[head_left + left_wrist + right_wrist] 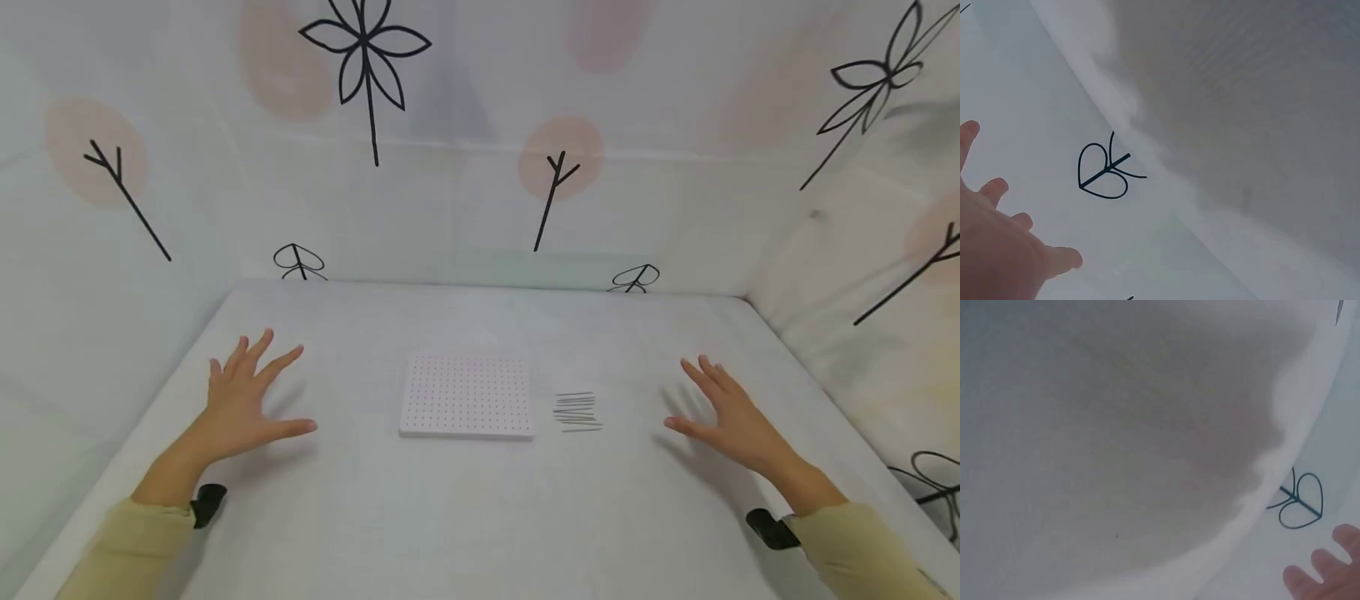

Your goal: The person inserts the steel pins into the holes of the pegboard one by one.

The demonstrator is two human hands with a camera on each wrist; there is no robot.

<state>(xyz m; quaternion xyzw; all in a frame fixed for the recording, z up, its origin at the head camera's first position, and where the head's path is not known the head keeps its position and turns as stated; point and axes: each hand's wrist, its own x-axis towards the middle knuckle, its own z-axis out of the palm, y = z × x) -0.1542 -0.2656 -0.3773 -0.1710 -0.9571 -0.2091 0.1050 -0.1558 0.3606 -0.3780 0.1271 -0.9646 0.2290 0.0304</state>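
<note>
In the head view a flat white board with rows of small holes lies at the middle of the table. Just right of it several thin metal pins lie side by side, roughly parallel. To the left of the board hovers my left hand, fingers spread and holding nothing. My right hand is raised beyond the pins on the right, its fingers extended and thumb apart, also holding nothing. Parts of the left hand and the right hand show in their wrist views.
A white cloth covers the table. Behind and beside it hangs a pale curtain printed with black plant drawings and soft coloured spots. Each wrist carries a dark strap piece, such as the left band.
</note>
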